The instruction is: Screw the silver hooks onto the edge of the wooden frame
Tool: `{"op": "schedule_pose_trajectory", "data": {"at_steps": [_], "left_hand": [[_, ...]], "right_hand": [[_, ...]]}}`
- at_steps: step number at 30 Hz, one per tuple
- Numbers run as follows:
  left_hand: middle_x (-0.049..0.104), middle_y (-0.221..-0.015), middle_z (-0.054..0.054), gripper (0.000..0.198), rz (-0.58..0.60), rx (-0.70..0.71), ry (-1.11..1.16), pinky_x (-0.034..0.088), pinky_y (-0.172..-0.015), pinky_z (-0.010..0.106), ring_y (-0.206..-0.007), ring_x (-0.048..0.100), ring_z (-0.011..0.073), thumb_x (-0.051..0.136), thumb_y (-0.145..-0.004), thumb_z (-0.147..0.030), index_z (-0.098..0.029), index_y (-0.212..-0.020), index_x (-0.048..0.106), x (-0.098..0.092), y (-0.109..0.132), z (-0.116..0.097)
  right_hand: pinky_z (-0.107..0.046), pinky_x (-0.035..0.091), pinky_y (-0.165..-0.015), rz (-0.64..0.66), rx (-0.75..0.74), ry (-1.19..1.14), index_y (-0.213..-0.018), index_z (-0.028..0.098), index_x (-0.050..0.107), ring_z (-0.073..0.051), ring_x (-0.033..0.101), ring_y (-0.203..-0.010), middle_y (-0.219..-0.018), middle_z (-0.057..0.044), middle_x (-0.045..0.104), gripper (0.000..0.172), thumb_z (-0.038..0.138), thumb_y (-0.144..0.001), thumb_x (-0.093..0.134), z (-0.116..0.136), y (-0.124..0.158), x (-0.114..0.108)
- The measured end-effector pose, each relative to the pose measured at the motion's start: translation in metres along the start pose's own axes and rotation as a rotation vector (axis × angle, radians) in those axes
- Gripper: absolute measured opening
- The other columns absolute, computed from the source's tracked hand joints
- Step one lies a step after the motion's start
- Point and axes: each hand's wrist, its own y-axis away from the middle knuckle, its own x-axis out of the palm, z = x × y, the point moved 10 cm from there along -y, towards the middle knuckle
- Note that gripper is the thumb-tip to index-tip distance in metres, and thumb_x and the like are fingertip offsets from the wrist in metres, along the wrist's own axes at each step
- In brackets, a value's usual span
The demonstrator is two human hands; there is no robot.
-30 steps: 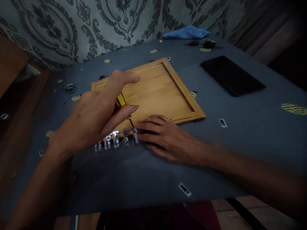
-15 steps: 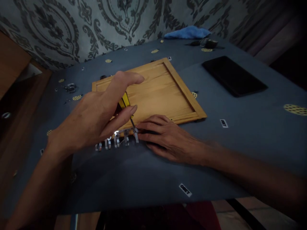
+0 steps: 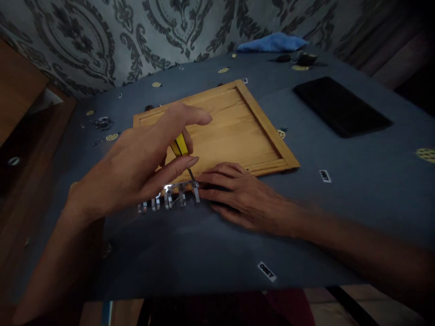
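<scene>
My left hand (image 3: 136, 167) is closed around the yellow-and-black handle of a screwdriver (image 3: 181, 146), its index finger stretched forward. The screwdriver's tip meets the right end of a shiny metal hook rack (image 3: 169, 192), which lies along the near edge of a framed wooden panel (image 3: 224, 131). Several curved hooks point toward me from the rack. My right hand (image 3: 238, 194) rests low at the panel's near edge, fingers stretched out, fingertips beside the rack's end and the screwdriver tip. Part of the rack's left side is hidden by my left hand.
A black tablet-like slab (image 3: 341, 106) lies to the right on the blue patterned tablecloth (image 3: 210, 258). At the back are a blue cloth (image 3: 273, 43) and a dark object (image 3: 304, 59). Small metal pieces (image 3: 102, 122) lie to the left, near wooden furniture (image 3: 20, 90).
The whole view has shifted slightly, with things sitting a little further right. My left hand's grip on the screwdriver has altered slightly; the tip stays at the rack's end. The right hand keeps its place.
</scene>
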Motion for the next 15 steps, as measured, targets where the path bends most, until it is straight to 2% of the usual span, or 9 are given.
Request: {"op": "schedule_pose_trajectory", "data": {"at_steps": [5,11,15], "left_hand": [[0.065,-0.128,0.006,0.034,-0.045,-0.02,-0.056,0.054,-0.071,0.028,-0.096,0.069,0.0191,0.053,-0.1,-0.03,-0.024,-0.134,0.052,-0.004,0.0,0.004],[0.065,-0.125,0.005,0.033,-0.056,-0.006,-0.064,0.052,-0.069,0.026,-0.092,0.068,0.0173,0.055,-0.1,-0.03,-0.023,-0.132,0.053,-0.003,0.0,0.003],[0.066,-0.118,0.005,0.035,-0.123,-0.062,0.071,0.054,-0.072,0.027,-0.091,0.068,0.0167,0.063,-0.097,-0.026,-0.02,-0.13,0.055,-0.018,0.002,0.007]], "right_hand": [[-0.05,0.044,-0.107,-0.01,-0.016,0.009,-0.126,0.016,0.065,-0.029,0.053,-0.125,-0.135,-0.012,0.064,0.032,0.019,-0.096,0.055,0.0,0.0,0.0],[-0.049,0.044,-0.106,-0.017,-0.022,0.025,-0.127,0.016,0.065,-0.029,0.054,-0.125,-0.136,-0.012,0.064,0.032,0.02,-0.097,0.053,0.001,0.0,-0.001],[-0.048,0.044,-0.107,-0.016,-0.026,0.012,-0.127,0.015,0.064,-0.027,0.054,-0.124,-0.133,-0.012,0.065,0.032,0.019,-0.097,0.054,0.002,0.0,-0.002]]}}
